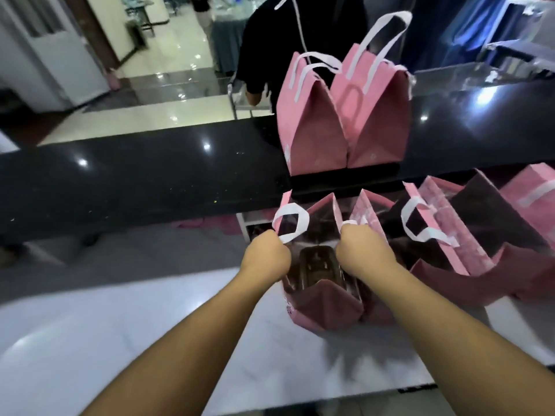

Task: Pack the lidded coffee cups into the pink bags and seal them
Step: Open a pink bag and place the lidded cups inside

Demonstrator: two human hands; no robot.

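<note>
An open pink bag [326,307] stands on the white counter in front of me. My left hand [265,255] grips its left rim by the white handle. My right hand [362,250] grips the right rim. Both pull the mouth apart. Down inside sits a dark brown shape [315,268] that may be a lidded cup; I cannot tell for sure. Two closed pink bags [312,136] [378,127] stand side by side on the raised black ledge behind. More open pink bags [450,232] stand to the right.
The glossy black ledge [135,181] runs across the view above the white marble counter [120,340]. A person in dark clothes [270,55] stands beyond the ledge. Another pink bag [531,193] sits at the far right edge.
</note>
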